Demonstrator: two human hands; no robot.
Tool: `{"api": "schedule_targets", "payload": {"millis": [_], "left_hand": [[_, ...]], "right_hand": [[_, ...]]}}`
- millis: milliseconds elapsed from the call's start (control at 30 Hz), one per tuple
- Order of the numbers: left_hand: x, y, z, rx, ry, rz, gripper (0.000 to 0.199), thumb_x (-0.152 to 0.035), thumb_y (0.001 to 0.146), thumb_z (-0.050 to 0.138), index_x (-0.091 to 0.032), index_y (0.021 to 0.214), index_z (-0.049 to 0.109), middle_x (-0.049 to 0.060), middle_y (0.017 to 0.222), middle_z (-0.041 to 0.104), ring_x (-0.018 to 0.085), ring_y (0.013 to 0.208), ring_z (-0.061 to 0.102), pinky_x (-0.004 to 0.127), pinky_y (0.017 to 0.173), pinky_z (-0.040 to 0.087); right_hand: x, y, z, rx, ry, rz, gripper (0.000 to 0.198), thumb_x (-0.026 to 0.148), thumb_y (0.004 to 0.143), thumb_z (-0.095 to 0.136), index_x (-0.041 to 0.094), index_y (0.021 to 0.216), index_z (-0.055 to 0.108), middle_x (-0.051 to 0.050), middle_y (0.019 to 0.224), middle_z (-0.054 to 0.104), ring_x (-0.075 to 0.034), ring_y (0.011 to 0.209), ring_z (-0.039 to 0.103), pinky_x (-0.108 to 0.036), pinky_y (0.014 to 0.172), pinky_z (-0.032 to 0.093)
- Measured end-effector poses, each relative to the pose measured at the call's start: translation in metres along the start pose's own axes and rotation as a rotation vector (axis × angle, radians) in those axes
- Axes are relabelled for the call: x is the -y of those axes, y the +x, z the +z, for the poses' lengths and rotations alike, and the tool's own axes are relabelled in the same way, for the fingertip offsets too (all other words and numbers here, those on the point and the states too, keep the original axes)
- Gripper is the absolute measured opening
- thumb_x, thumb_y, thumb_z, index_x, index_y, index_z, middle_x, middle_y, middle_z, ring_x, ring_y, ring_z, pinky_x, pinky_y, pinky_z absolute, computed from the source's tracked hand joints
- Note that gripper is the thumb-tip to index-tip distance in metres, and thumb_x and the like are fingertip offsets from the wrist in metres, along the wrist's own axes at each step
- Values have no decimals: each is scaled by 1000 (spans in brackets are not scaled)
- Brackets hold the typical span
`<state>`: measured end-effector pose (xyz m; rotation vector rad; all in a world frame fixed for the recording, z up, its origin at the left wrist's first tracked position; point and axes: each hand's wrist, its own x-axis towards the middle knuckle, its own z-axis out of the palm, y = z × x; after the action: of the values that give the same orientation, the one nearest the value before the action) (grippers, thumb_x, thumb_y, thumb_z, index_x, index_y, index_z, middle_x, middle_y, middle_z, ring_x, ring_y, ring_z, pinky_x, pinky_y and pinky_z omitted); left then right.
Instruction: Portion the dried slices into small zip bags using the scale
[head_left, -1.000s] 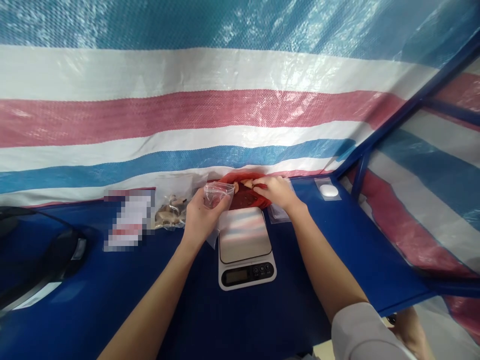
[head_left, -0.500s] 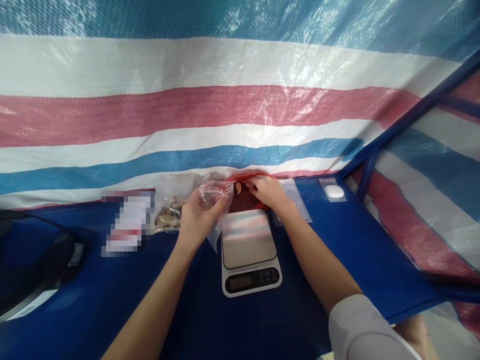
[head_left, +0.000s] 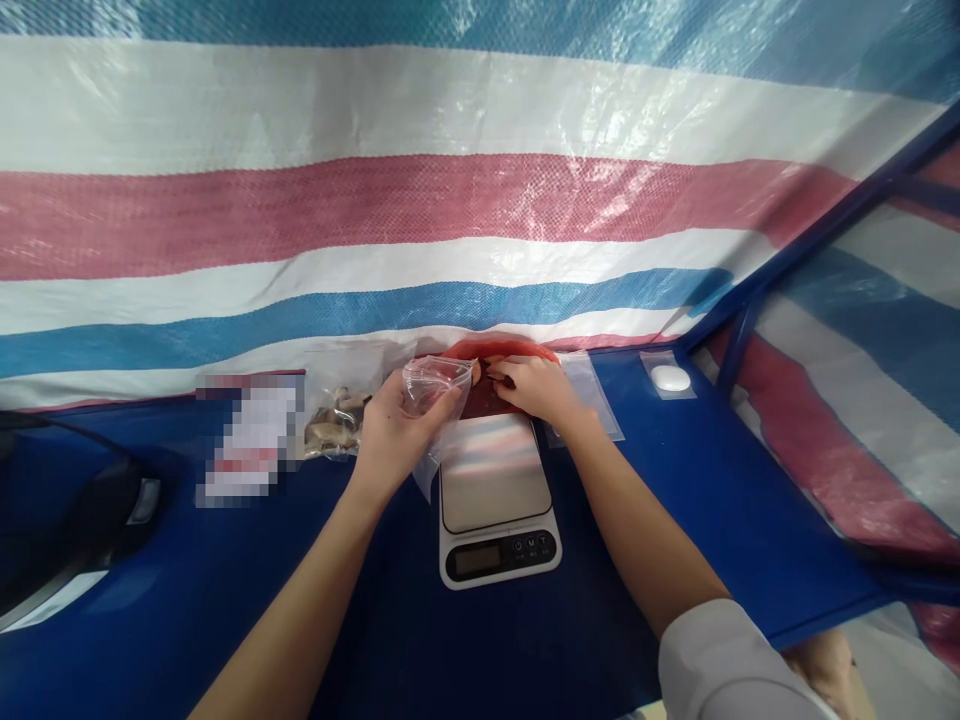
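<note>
My left hand (head_left: 401, 425) is closed on the upper part of a clear plastic zip bag (head_left: 435, 385), whose mouth gapes towards the right. Just beside it, my right hand (head_left: 536, 388) is over a red plastic bag (head_left: 480, 400), its fingers bent together among the contents. A pale brown piece (head_left: 475, 373) shows near the fingertips, along with darker bits; what the fingers pinch, if anything, is hidden. Below both hands stands a white kitchen scale (head_left: 496, 500) with a bare steel plate and a dark display.
On the left lie a clear bag of brownish pieces (head_left: 336, 425), a blurred-out paper (head_left: 251, 435) and a black object (head_left: 82, 530). Right of the red bag are flat clear bags (head_left: 592, 395) and a white oval object (head_left: 670, 379). A striped tarp (head_left: 450, 205) hangs behind the blue table (head_left: 712, 500).
The view has shifted slightly. My right hand's fingers have moved a little within the red bag, and the left hand still holds the zip bag beside it.
</note>
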<state>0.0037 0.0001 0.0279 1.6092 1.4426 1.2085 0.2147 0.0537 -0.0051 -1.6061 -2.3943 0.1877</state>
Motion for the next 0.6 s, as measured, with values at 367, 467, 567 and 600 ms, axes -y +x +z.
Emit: {"api": "schedule_targets", "payload": {"millis": [367, 467, 567, 600], "left_hand": [[8, 1, 0, 45, 104, 107, 38, -47, 80, 74, -18, 105, 70, 9, 105, 73, 27, 95, 68, 40, 86, 53], [9, 1, 1, 65, 151, 170, 35, -45, 81, 73, -19, 105, 70, 8, 98, 73, 25, 88, 68, 39, 82, 54], [9, -1, 3, 79, 226, 246, 34, -42, 82, 73, -20, 107, 70, 6, 97, 71, 24, 87, 68, 40, 83, 53], [9, -1, 4, 85, 239, 270, 34, -41, 82, 73, -20, 109, 70, 6, 99, 71, 24, 88, 68, 40, 84, 53]], "right_hand": [[-13, -3, -14, -146, 373, -6, 21, 30, 93, 61, 27, 104, 79, -1, 101, 79, -20, 89, 72, -31, 85, 52], [-12, -7, -22, -192, 603, -24, 21, 32, 91, 63, 25, 102, 79, 0, 94, 79, -19, 85, 72, -30, 83, 55], [-4, -12, -36, -182, 828, -69, 24, 38, 88, 66, 20, 97, 79, -1, 85, 78, -18, 80, 71, -31, 81, 57], [0, -13, -41, -167, 877, -96, 24, 39, 88, 67, 19, 94, 79, -2, 86, 78, -18, 81, 71, -31, 81, 57]]}}
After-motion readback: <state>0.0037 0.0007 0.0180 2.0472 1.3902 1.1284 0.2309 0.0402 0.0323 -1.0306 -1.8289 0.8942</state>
